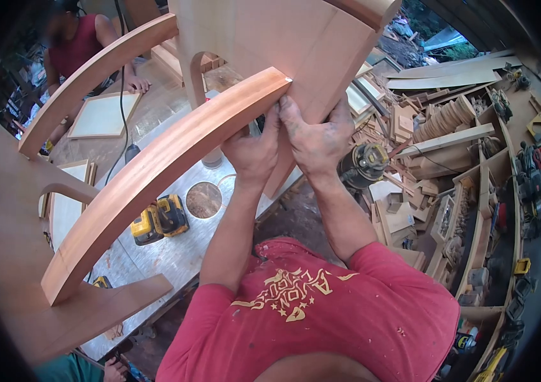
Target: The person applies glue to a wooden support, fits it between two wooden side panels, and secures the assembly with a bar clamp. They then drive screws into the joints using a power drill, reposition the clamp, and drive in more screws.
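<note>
A curved wooden rail [156,165] runs from the lower left up to a wide wooden panel [238,38]. Close to their joint, my left hand [252,149] is closed around the rail's end, thumb upward, with its fingers partly hidden beneath. My right hand [319,135] grips the slanted edge of the panel, its thumb pressed near the joint beside my left thumb. A second curved rail [98,76] joins the same panel farther back. At the lower left, both rails meet another wooden panel [3,223].
Yellow-black power tools [159,219] lie on the metal table [137,261]. A router [365,164] is right of my forearm. A co-worker [83,44] stands at upper left; another person's hand [116,369] shows at bottom left. Wood scraps [404,210] and shelves fill the right.
</note>
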`<state>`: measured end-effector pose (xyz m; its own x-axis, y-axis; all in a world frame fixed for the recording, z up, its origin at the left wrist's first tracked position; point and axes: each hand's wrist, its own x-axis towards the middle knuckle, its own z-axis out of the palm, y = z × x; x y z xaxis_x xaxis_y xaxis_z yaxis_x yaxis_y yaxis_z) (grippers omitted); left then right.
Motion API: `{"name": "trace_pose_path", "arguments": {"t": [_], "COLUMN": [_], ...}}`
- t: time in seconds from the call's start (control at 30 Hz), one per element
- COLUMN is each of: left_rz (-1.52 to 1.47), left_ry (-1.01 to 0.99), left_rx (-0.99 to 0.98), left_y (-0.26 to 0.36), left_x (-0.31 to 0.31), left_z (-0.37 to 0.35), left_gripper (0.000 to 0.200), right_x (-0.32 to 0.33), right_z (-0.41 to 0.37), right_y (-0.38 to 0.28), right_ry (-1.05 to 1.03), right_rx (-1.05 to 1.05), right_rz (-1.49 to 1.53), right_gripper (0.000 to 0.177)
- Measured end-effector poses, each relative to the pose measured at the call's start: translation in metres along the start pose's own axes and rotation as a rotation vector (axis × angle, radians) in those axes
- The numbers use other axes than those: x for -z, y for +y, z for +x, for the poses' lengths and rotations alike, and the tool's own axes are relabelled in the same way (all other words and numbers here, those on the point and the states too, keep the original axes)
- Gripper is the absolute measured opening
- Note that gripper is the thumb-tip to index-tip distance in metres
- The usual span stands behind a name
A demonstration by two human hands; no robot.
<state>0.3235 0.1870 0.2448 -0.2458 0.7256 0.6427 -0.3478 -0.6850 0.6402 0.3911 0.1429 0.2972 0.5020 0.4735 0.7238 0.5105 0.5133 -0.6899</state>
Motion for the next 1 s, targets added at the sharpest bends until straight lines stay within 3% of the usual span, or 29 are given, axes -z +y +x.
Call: {"name": "trace_pose_path", "arguments": {"t": [0.33, 0.43, 0.47, 0.5, 0.57, 0.6, 0.63, 0.67, 0.73, 0.83, 0.97, 1.0], "left_rz": [-0.096, -0.007, 0.052, 0.180, 0.457, 0.282, 0.274, 0.224, 0.359, 0.598, 0.831, 0.957], "left_ry": [0.010, 0.016, -0.021, -0.019, 0.025, 0.042, 0.000, 0.018, -0.124, -0.143, 0.025, 0.067], "left_rx": [0.066, 0.198, 0.404, 0.297, 0.088, 0.240, 0.136, 0.199, 0.237, 0.092, -0.398, -0.462], "left_y": [0.007, 0.014, 0.029, 0.026, 0.022, 0.030, 0.024, 0.037, 0.067, 0.111, 0.164, 0.184], "left_x": [-0.003, -0.001, -0.001, 0.003, 0.009, 0.015, 0.027, 0.034, 0.059, 0.092, 0.133, 0.142], "left_z": [-0.001, -0.003, -0.006, -0.012, -0.026, -0.032, -0.042, -0.050, -0.062, -0.072, -0.079, -0.083], "left_gripper": [0.043, 0.038, 0.040, 0.038, 0.035, 0.045, 0.055, 0.057, 0.058, 0.052, 0.040, 0.038], "right_x": [0.002, 0.006, 0.005, 0.010, 0.012, 0.013, 0.014, 0.011, 0.006, 0.010, 0.012, 0.016], "right_z": [0.000, -0.003, -0.007, -0.007, -0.008, -0.008, -0.008, -0.010, -0.012, -0.010, -0.009, -0.010], "right_y": [0.007, 0.002, 0.000, 0.007, 0.003, 0.010, 0.019, 0.027, 0.021, 0.022, 0.020, 0.021], "right_ry": [-0.015, -0.010, -0.033, -0.101, -0.096, -0.115, -0.135, -0.136, -0.129, -0.125, -0.141, -0.096], "right_rx": [0.061, -0.017, -0.069, -0.147, -0.283, -0.277, -0.273, -0.200, -0.175, -0.194, -0.169, -0.044], "right_rz": [0.016, -0.082, -0.084, -0.314, -0.301, -0.209, -0.117, 0.073, 0.191, 0.269, 0.241, 0.266], "right_gripper": [0.042, 0.043, 0.044, 0.043, 0.053, 0.055, 0.057, 0.057, 0.060, 0.064, 0.063, 0.061]}}
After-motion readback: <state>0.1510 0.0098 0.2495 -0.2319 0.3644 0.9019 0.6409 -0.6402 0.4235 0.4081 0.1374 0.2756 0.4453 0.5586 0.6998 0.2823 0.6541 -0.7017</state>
